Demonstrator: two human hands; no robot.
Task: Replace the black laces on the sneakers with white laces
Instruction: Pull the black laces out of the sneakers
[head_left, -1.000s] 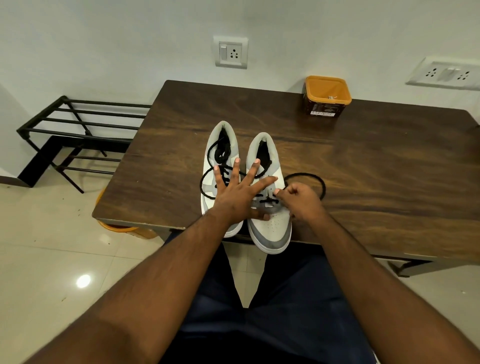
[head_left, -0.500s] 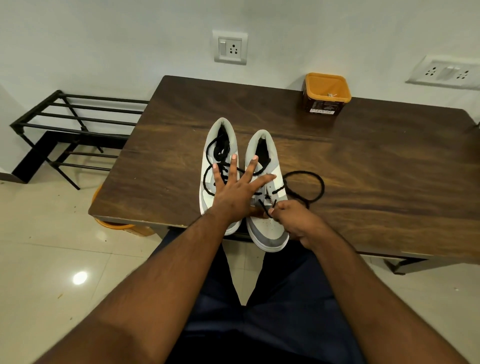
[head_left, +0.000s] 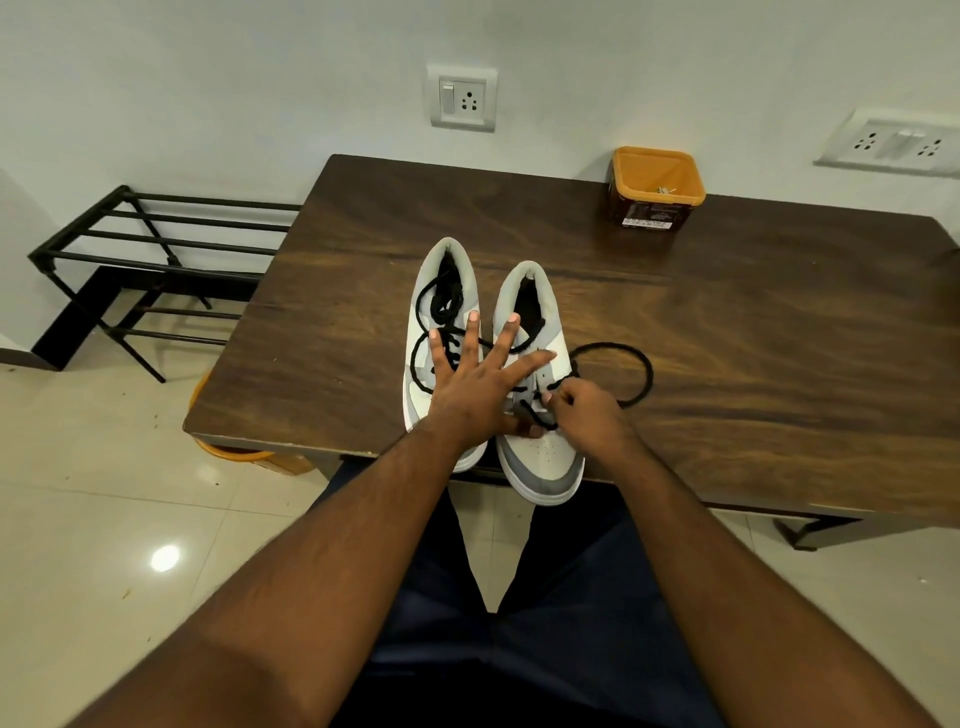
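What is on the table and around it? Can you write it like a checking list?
Surface: brown wooden table.
Job's things: two sneakers side by side, black laces partly loose; white laces not seen.
Clutter: orange tub at the far edge.
Hands: left hand flat across both sneakers; right hand pinches a lace.
Cables: nothing seen.
Surroundings: black rack, wall sockets, tiled floor.

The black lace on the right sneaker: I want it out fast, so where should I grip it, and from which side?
Pinch the black lace where it crosses the lowest eyelets near the toe, coming from above on the right, as the right hand does. That stretch lies exposed on the right sneaker; the left hand covers the tongue.
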